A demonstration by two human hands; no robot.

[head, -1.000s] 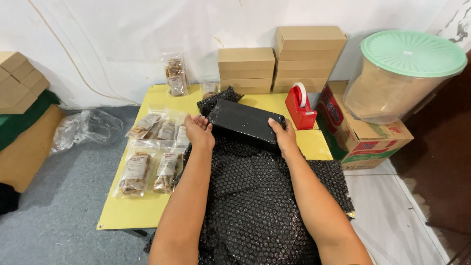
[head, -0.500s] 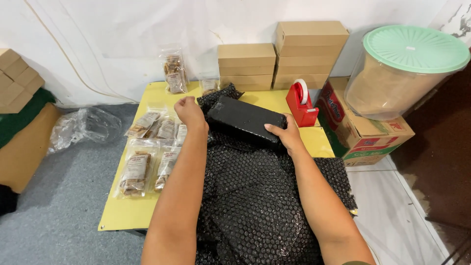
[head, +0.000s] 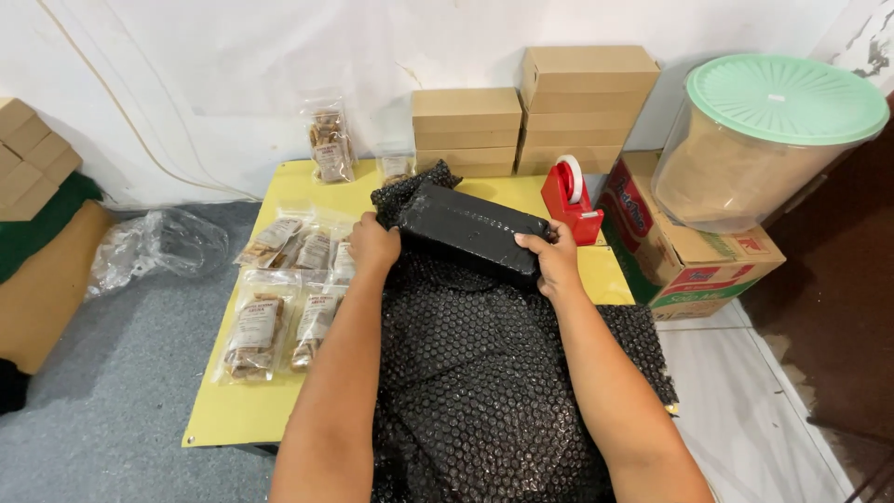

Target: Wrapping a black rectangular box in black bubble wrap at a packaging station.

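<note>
A box wrapped in black bubble wrap (head: 470, 233) lies across the yellow table (head: 270, 419), on a long sheet of the same black bubble wrap (head: 475, 391) that runs toward me. My left hand (head: 372, 244) grips the box's left end. My right hand (head: 551, 257) grips its right end, fingers curled over the edge.
Clear packets of brown snacks (head: 279, 298) lie left of the box; another stands at the wall (head: 331, 144). A red tape dispenser (head: 570, 197) sits to the right. Cardboard boxes (head: 531, 112) are stacked behind. A green-lidded tub (head: 764, 140) rests on a printed carton (head: 694, 261).
The wrapped box has been rolled a little farther from me along the sheet, and both hands have shifted with it. The loose wrap at its left end is tucked tighter.
</note>
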